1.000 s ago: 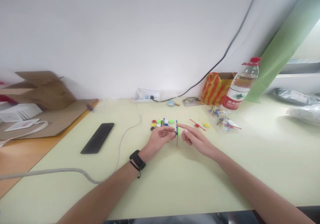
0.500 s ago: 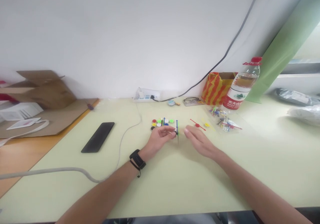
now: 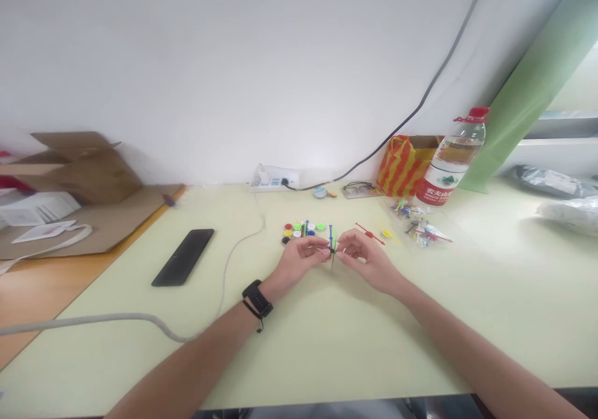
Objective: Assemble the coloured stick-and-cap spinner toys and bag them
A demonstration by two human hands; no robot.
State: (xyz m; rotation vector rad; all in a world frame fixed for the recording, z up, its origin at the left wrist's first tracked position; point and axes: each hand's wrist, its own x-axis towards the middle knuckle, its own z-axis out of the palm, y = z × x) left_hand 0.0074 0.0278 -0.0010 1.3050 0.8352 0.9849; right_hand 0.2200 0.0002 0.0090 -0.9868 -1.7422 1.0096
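My left hand (image 3: 301, 258) is closed in a pinch on a small stack of plastic spinner arrows (image 3: 331, 237), held upright above the table. Blue and green show on the stack, with a dark part at its middle. From the other side, my right hand (image 3: 367, 260) pinches at that same middle part; the fingertips hide the exact contact. Behind my left hand lies a group of round plastic discs (image 3: 321, 226) in several colours, with more arrows among them. A red spinner arrow (image 3: 369, 234) and a yellow disc (image 3: 386, 234) rest beyond my right hand.
Clear bags of small coloured parts (image 3: 423, 232) lie by a water bottle (image 3: 446, 170) and a striped bag (image 3: 402, 167). A black phone (image 3: 183, 257) and a grey cable (image 3: 159, 325) are on the left. At the back sits a power strip (image 3: 273, 179).
My right hand has moved left and in, and its fingers now meet the middle of the arrows. My left hand has hardly moved and keeps its pinch.
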